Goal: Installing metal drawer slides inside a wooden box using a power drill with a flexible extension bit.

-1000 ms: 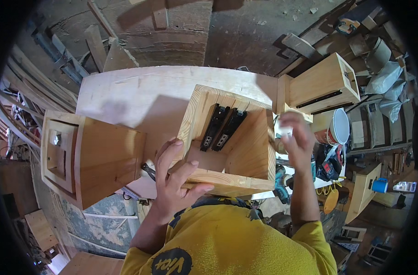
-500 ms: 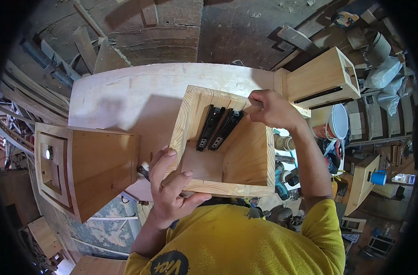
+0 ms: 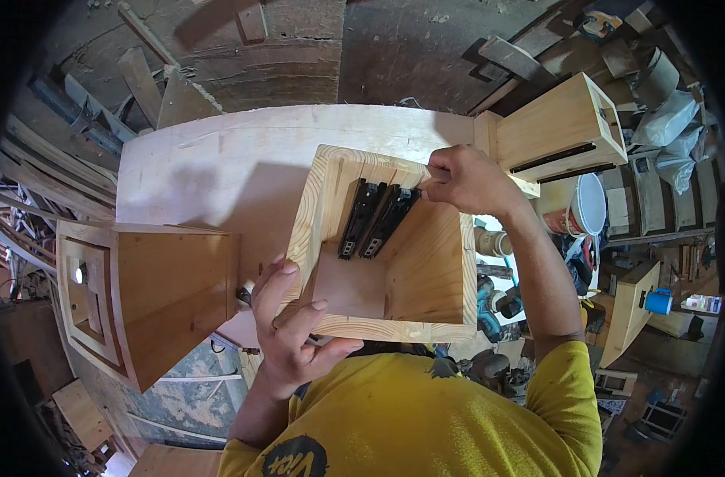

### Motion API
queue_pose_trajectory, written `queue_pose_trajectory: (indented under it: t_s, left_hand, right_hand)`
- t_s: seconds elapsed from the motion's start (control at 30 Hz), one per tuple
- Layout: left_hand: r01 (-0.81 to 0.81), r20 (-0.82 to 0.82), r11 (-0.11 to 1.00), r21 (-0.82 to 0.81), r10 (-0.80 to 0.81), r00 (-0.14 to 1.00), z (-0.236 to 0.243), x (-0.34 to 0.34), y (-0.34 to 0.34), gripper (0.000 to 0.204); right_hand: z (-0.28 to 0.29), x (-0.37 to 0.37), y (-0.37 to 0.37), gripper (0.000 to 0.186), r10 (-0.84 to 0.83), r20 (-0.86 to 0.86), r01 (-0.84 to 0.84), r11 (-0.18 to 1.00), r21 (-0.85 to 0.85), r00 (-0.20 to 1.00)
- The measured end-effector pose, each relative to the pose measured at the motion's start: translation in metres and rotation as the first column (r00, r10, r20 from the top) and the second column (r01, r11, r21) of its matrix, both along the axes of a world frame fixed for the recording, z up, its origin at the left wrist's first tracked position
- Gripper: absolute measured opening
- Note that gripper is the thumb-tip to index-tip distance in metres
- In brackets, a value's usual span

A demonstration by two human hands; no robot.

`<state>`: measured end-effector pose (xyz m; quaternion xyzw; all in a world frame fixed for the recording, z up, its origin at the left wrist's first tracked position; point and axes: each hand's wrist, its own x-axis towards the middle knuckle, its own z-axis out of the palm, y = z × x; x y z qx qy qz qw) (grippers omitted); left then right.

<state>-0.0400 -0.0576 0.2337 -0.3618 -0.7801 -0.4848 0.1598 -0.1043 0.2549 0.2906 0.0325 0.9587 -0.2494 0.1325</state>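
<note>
An open pine box (image 3: 324, 208) stands on the pale wooden workbench (image 3: 219, 171) right in front of me. Two black metal drawer slides (image 3: 374, 216) lean inside against its far wall. My left hand (image 3: 292, 330) grips the box's near left corner. My right hand (image 3: 467, 181) rests on the far right rim, fingers pinched on something small that I cannot make out, just above the slides.
A wooden drawer box (image 3: 152, 298) sits at the bench's left edge, another (image 3: 560, 137) at the far right. A white bucket (image 3: 585, 205), a blue mug (image 3: 657, 301) and power tools (image 3: 494, 298) lie lower right. Scrap planks (image 3: 148, 75) lie beyond the bench.
My right hand came in from the right of the box to its far right rim, settling above the slides. My left hand kept its hold on the near corner.
</note>
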Motion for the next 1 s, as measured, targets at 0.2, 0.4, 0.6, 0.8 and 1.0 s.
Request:
queue_pose_trajectory:
  t_s: [0.2,0.4,0.6,0.8,1.0]
  left_hand:
    - [-0.005,-0.005,1.000,-0.017,0.005,1.000,0.001,-0.001,0.000,0.060]
    - [-0.001,0.002,1.000,-0.012,0.002,1.000,0.001,-0.001,0.001,0.060]
    - [0.076,0.123,0.997,-0.009,-0.074,0.990,0.026,-0.008,-0.011,0.061]
    - [-0.027,0.296,0.998,-0.056,0.042,0.954,0.089,-0.076,0.008,0.060]
    - [0.398,0.434,0.691,-0.603,-0.134,0.891,0.062,-0.177,0.064,0.065]
  right_hand:
    - [0.000,0.001,-0.001,0.030,-0.018,0.019,0.018,1.000,-0.022,1.000]
    - [0.001,0.001,0.000,0.030,-0.025,0.034,0.026,0.999,-0.027,0.999]
    - [0.002,0.001,-0.001,0.030,-0.025,0.058,0.028,0.999,-0.038,0.998]
    - [-0.005,0.002,0.006,0.032,-0.011,0.036,0.013,0.998,-0.059,0.999]
    - [-0.005,-0.003,0.005,0.032,0.001,0.037,0.002,0.997,-0.081,0.999]
